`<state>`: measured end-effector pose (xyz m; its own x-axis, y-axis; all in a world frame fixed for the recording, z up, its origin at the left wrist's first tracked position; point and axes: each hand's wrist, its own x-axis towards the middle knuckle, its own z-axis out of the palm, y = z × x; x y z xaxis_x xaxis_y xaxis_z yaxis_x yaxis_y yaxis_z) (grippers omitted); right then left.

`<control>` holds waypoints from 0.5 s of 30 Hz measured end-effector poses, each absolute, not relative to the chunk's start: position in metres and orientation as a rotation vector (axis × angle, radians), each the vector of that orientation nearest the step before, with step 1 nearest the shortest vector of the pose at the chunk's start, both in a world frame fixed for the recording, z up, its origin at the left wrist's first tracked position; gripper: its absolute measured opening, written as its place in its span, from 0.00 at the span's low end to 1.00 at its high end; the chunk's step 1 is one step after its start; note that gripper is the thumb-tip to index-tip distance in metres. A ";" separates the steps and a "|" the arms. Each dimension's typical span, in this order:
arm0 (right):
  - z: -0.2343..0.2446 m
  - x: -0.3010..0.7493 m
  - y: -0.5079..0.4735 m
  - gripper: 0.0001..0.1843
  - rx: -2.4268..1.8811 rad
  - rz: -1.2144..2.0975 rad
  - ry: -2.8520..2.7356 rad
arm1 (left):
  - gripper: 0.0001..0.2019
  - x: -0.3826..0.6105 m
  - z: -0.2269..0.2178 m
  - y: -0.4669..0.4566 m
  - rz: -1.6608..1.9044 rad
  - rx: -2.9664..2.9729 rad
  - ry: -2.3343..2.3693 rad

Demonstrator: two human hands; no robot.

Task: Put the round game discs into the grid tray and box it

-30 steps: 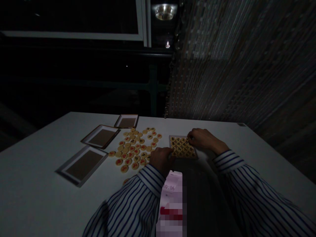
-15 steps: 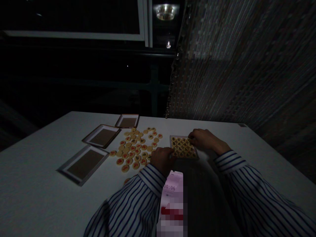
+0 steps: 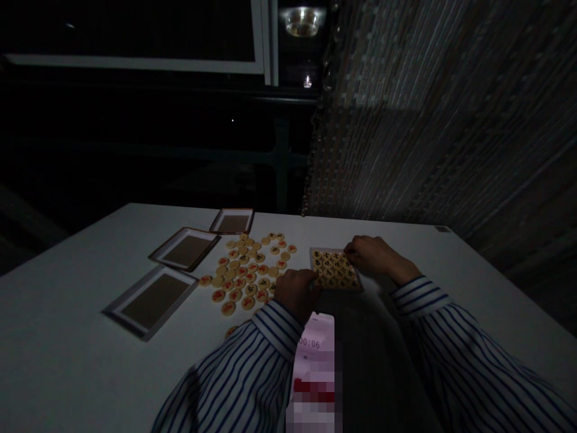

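Note:
A shallow box (image 3: 342,289) lies on the table, filled with rows of xiangqi pieces (image 3: 332,264) bearing dark characters. My left hand (image 3: 297,293) is closed at the box's left edge, fingertips on its rim. At the upper right corner, my right hand (image 3: 373,254) pinches the box's edge with bent fingers. To the left of the box spreads a loose heap of round xiangqi pieces (image 3: 241,271), some with red characters, some dark, others blank side up. My left hand and sleeve hide part of the heap's near right side.
Three shallow box parts lie left of the heap: a near one (image 3: 155,299), a middle one (image 3: 185,248) and a far one (image 3: 232,221). A lit phone (image 3: 315,343) showing a timer is below my left hand. A bead curtain (image 3: 396,132) hangs behind the white table (image 3: 58,325).

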<state>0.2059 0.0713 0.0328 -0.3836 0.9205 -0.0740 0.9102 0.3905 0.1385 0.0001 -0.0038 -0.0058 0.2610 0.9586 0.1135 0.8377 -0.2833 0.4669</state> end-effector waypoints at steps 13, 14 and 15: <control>0.030 0.206 0.072 0.17 1.666 0.117 2.508 | 0.12 0.001 -0.004 -0.006 0.538 2.230 1.664; 0.030 0.206 0.072 0.17 1.667 0.114 2.507 | 0.12 0.000 -0.005 -0.005 0.543 2.240 1.656; 0.029 0.206 0.072 0.17 1.669 0.109 2.503 | 0.12 0.000 -0.006 -0.005 0.549 2.249 1.648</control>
